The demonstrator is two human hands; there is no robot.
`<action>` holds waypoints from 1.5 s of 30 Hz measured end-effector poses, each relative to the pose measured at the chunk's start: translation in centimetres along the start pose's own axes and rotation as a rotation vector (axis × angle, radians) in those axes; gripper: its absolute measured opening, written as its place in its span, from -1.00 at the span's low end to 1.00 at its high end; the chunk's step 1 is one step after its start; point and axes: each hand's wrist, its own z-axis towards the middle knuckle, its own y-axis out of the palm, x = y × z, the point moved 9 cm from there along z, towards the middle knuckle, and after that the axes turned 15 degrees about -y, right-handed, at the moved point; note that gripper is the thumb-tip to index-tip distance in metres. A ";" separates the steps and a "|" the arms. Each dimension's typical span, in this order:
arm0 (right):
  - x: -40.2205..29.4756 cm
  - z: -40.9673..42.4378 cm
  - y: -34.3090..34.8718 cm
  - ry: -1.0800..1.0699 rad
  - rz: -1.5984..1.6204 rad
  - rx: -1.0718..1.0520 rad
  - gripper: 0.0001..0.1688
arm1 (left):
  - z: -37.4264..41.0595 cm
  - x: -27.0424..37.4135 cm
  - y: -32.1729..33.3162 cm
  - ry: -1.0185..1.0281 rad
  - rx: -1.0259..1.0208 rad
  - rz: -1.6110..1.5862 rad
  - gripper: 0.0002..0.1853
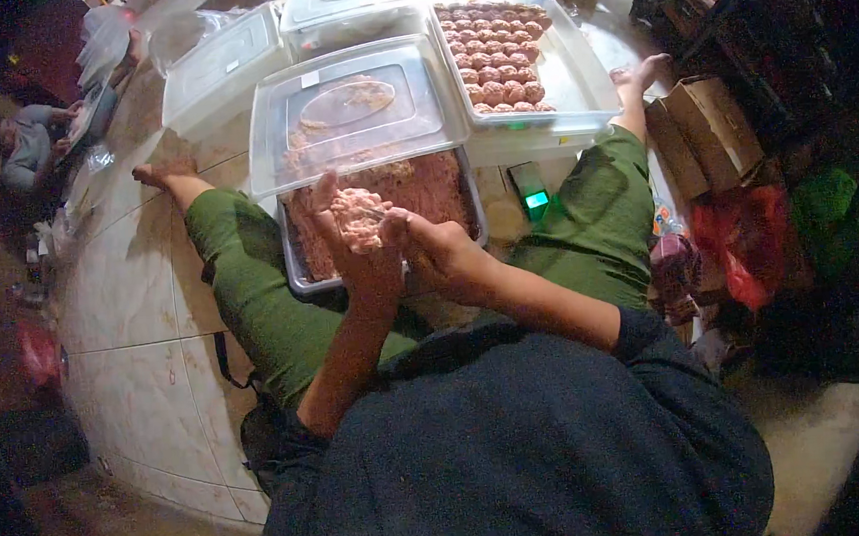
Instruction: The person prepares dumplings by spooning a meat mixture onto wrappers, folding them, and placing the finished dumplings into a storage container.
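A lump of pinkish minced-meat mixture rests in my left hand, whose palm is turned up with the fingers partly around it. My right hand grips a thin metal utensil that touches the lump. Most of the utensil is hidden by my fingers, so its kind is unclear. Both hands are above a grey-rimmed tray of the same meat mixture. A clear plastic lid covers the tray's far part. At the far right, rows of meatballs fill part of a clear plastic container.
Two lidded plastic containers stand at the back. A device with a lit green screen lies by my right leg. Cardboard boxes and a red plastic bag are at right. Another person sits far left.
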 end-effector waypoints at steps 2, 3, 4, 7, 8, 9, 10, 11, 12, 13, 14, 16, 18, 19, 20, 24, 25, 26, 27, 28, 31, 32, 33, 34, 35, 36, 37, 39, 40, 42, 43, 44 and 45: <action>0.4 -0.3 -0.3 0.087 0.017 0.010 -0.77 | 0.0 0.5 0.0 0.008 0.015 -0.050 -0.10; 0.6 -1.1 -0.6 0.148 0.040 0.019 -0.78 | -0.3 1.5 0.2 0.065 0.003 -0.077 -0.06; 0.8 -1.7 -0.7 0.210 0.063 0.028 -0.79 | -0.2 1.6 0.3 0.088 -0.011 -0.125 -0.05; 0.6 -1.4 -0.7 -0.141 -0.126 0.089 -0.80 | -1.6 3.7 2.0 0.176 -0.045 0.121 0.01; 1.7 -1.4 -1.2 -0.065 -0.077 0.093 -0.77 | -2.1 4.6 2.3 0.318 0.007 0.387 0.02; 2.2 -0.9 -1.8 0.009 -0.027 0.095 -0.69 | -2.0 4.7 2.1 0.329 0.003 0.426 0.03; 2.7 -0.8 -2.3 0.082 0.023 0.097 -0.60 | -1.8 4.7 1.9 0.340 0.001 0.465 0.03; 2.7 -0.8 -2.4 0.075 0.062 0.071 -0.68 | -1.7 4.7 1.7 0.350 -0.001 0.504 0.04; 2.7 -0.9 -2.7 0.069 0.095 0.050 -0.76 | -1.4 5.0 1.6 0.248 -0.069 0.287 0.05; 1.7 -0.1 -2.5 0.063 0.137 0.022 -0.83 | -1.1 4.8 1.3 0.141 -0.127 0.074 0.05; -0.7 0.7 -3.0 -0.045 -0.002 -0.034 -0.80 | -1.2 6.6 1.3 0.342 -0.121 0.150 0.08; -1.1 1.1 -2.6 -0.033 -0.291 -0.210 -0.78 | -0.8 5.4 1.8 0.217 -0.291 0.199 0.10; -0.9 0.7 -3.0 -0.061 -0.371 -0.106 -0.72 | -0.8 5.0 1.9 0.210 -0.328 0.191 0.10; -0.5 -0.1 -3.4 -0.093 -0.310 0.091 -0.67 | -0.8 5.4 1.9 0.266 -0.285 0.160 0.09; 0.1 -1.0 -3.2 -0.073 -0.257 0.142 -0.70 | -0.9 5.6 1.8 0.270 -0.229 0.184 0.07; 0.0 -1.0 -0.2 0.047 -0.127 -0.061 -0.90 | -0.8 4.2 1.3 0.264 -0.173 0.123 0.04; 0.3 -0.8 0.0 0.071 -0.216 -0.139 -0.89 | -1.1 4.2 1.7 0.265 -0.184 0.116 0.05; 0.7 -0.6 0.1 0.095 -0.305 -0.217 -0.89 | -0.9 4.1 1.3 0.346 -0.135 0.192 0.07; 0.9 -0.4 0.3 0.116 -0.393 -0.296 -0.88 | -0.9 4.5 1.1 0.356 -0.100 0.243 0.07; 0.4 -0.2 -0.4 0.126 -0.393 -0.232 -0.88 | -0.9 5.0 0.9 0.367 -0.064 0.295 0.08; -0.7 -0.1 -1.4 0.088 -0.372 -0.103 -0.88 | -0.7 5.8 0.4 0.333 -0.003 0.212 0.10; -0.3 -0.3 -0.8 0.032 -0.352 -0.102 -0.89 | -0.2 4.5 0.1 0.231 -0.030 0.072 0.11; -0.9 0.1 -0.1 -0.019 -0.328 -0.099 -0.89 | -0.3 4.4 0.1 0.260 -0.029 0.118 0.11; -2.4 0.6 0.1 -0.142 -0.181 -0.072 -0.90 | -0.5 4.3 0.1 0.292 -0.025 0.163 0.11; -2.7 0.9 0.1 -0.128 -0.210 -0.105 -0.91 | -0.6 4.2 0.2 0.326 -0.022 0.208 0.12; -2.9 1.2 0.1 -0.115 -0.238 -0.142 -0.91 | -0.6 4.2 0.3 0.307 -0.020 0.157 0.12; -2.7 1.4 0.1 -0.102 -0.266 -0.179 -0.90 | -0.6 4.7 0.4 0.335 -0.032 0.128 0.15; -0.6 0.8 -0.9 0.015 -0.303 -0.135 -0.91 | -0.7 5.6 0.8 0.392 -0.063 0.068 0.20; 0.4 0.5 -1.6 0.074 -0.323 -0.112 -0.90 | -0.5 6.1 0.8 0.319 -0.053 -0.012 0.21; -0.3 0.7 -1.8 0.017 -0.449 -0.205 -0.86 | -0.7 6.1 0.9 0.321 -0.134 0.107 0.20; -0.6 0.8 -1.8 -0.012 -0.509 -0.252 -0.83 | -0.8 6.1 0.9 0.326 -0.172 0.165 0.20; -0.6 0.6 -1.5 -0.055 -0.451 -0.268 -0.88 | -0.8 6.3 1.1 0.348 -0.186 0.252 0.19; -0.8 0.6 -1.7 -0.066 -0.449 -0.210 -0.88 | -0.6 6.0 0.8 0.291 -0.165 0.178 0.20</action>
